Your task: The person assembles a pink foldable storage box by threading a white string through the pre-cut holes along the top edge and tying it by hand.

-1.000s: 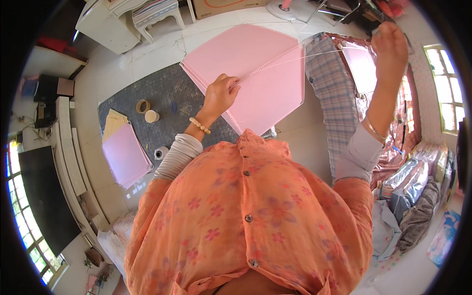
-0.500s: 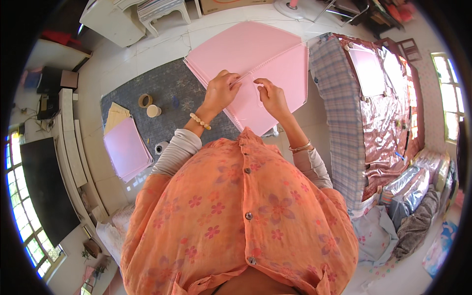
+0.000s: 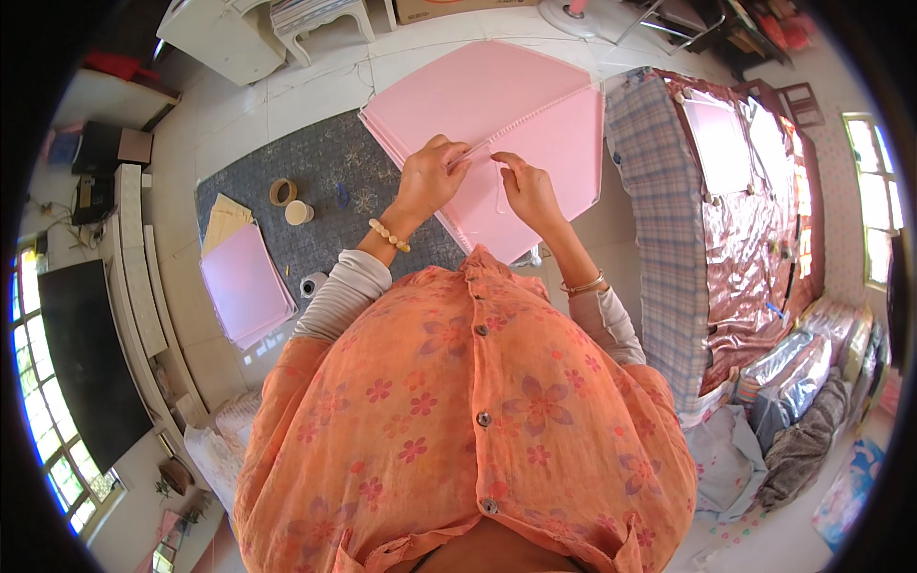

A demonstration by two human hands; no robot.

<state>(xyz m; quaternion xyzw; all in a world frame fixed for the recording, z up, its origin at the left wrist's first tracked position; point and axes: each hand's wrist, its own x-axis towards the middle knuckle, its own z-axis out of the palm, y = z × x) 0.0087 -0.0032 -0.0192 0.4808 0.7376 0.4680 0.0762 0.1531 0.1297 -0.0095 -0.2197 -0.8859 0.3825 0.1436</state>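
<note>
Two hands work at one large pink piece point(image 3: 478, 86), which lies at the far centre, partly over the dark patterned worktop point(image 3: 325, 158), with a single ridged seam running across it. The left hand point(image 3: 430, 177) pinches that seam between thumb and fingers. The right hand point(image 3: 530, 196) is just to its right, thumb and index finger close together beside one pale thread point(image 3: 503, 205); I cannot tell whether they grip it.

On the left part of the worktop are one tape roll point(image 3: 283, 192), one cream cylinder point(image 3: 299, 212) just beside it and, nearer, one white roll point(image 3: 312, 285). One pile of pink sheets point(image 3: 246, 286) overlaps brown paper point(image 3: 227, 224) at the left edge; its sheets are too tightly stacked to count. One cardboard box point(image 3: 463, 8) at the far edge carries an orange printed line.
</note>
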